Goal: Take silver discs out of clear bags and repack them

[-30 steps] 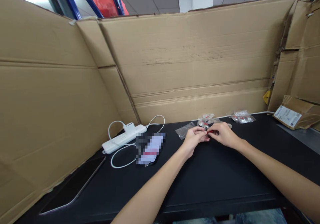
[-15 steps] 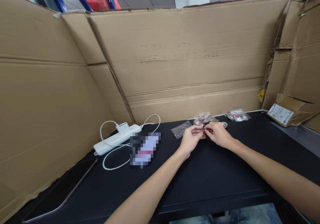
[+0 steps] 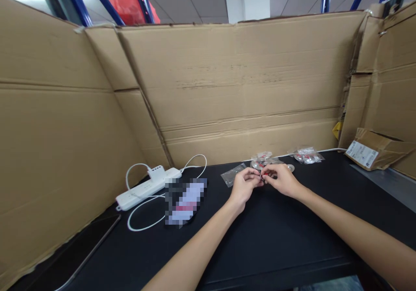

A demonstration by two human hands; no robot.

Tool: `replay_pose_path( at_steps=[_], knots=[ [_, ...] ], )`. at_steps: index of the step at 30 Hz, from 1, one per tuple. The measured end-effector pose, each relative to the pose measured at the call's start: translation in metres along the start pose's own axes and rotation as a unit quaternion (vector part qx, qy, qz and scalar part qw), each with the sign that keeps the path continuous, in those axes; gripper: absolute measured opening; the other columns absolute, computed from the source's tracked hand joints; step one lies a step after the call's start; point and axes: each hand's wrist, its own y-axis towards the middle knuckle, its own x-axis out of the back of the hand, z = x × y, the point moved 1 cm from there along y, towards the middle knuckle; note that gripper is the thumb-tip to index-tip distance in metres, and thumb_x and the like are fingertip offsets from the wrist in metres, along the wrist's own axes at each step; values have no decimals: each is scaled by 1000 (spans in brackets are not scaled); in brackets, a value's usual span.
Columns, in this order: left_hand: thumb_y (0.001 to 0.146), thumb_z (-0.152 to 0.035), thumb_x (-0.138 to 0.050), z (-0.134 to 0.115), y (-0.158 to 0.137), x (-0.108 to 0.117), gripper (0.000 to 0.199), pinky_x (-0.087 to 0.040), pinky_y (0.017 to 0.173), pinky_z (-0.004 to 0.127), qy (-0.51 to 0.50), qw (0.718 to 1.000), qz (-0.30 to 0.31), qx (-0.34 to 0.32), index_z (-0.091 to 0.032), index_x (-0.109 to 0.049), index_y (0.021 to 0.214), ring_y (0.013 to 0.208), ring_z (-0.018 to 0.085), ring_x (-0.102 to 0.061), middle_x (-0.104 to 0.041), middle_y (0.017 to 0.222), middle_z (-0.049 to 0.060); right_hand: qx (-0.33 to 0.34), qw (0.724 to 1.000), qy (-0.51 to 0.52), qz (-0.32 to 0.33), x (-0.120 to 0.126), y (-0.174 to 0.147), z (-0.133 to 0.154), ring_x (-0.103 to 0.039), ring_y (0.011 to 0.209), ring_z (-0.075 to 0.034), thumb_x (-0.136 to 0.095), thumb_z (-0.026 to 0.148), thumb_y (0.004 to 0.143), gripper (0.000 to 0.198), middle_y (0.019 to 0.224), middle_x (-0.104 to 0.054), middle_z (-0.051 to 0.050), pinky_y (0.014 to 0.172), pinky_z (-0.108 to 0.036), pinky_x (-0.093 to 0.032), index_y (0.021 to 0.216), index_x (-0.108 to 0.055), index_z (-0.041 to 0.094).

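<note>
My left hand [image 3: 240,191] and my right hand [image 3: 282,179] meet over the black table [image 3: 260,239], fingertips pinched together. Between them is a small red and dark piece [image 3: 265,175], mostly covered by the fingers, its kind too small to make out. Just behind the hands lies a clear plastic bag of round silvery and red pieces [image 3: 258,161]. A flat clear bag [image 3: 231,176] rests left of my left hand. Past my right hand shows part of a pale round disc [image 3: 290,168]. Farther right is another clear bag of round silvery and red pieces [image 3: 307,155].
A white power strip [image 3: 147,190] with looping white cables lies at left, beside a pixelated object [image 3: 186,204]. A dark flat panel [image 3: 81,252] is at the near left. Cardboard walls [image 3: 234,87] enclose the table; an open cardboard box [image 3: 378,148] stands at right.
The view has tilted up slightly. Both hands stay together, with the fingers shifted around the small piece, and more of its red part shows at my right fingertips.
</note>
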Motion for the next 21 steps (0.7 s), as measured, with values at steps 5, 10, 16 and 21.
replay_pose_path(
  at_steps=[5, 10, 16, 21],
  knots=[
    [64, -18, -79, 1, -1, -1, 22, -59, 74, 34, -12, 1000, 1, -1, -13, -63, 78, 66, 15, -67, -66, 74, 3, -71, 990, 121, 21, 1, 3, -13, -63, 57, -15, -68, 26, 75, 12, 66, -66, -2, 59, -28, -52, 82, -69, 16],
    [65, -13, -76, 2, -1, -2, 18, -58, 72, 32, 7, 1000, -8, -16, -13, -64, 77, 66, 14, -66, -66, 73, 3, -103, 980, 167, 22, 2, 4, -14, -60, 54, -14, -75, 33, 69, 20, 61, -65, -1, 56, -28, -50, 77, -69, 16],
    [68, -16, -73, 3, 0, -1, 16, -55, 73, 31, 39, 998, 1, -53, -14, -63, 80, 68, 15, -66, -66, 76, 2, -133, 971, 198, -3, 0, 2, -10, -59, 53, -13, -79, 34, 65, 24, 58, -64, -1, 55, -27, -47, 75, -71, 14],
    [70, -20, -72, -1, 1, 0, 15, -53, 75, 29, 84, 991, 12, -104, -15, -63, 81, 72, 14, -65, -65, 79, 2, -171, 947, 268, -49, -4, 1, -12, -59, 56, -13, -85, 32, 57, 30, 60, -65, -2, 55, -27, -46, 75, -72, 12]
  ],
)
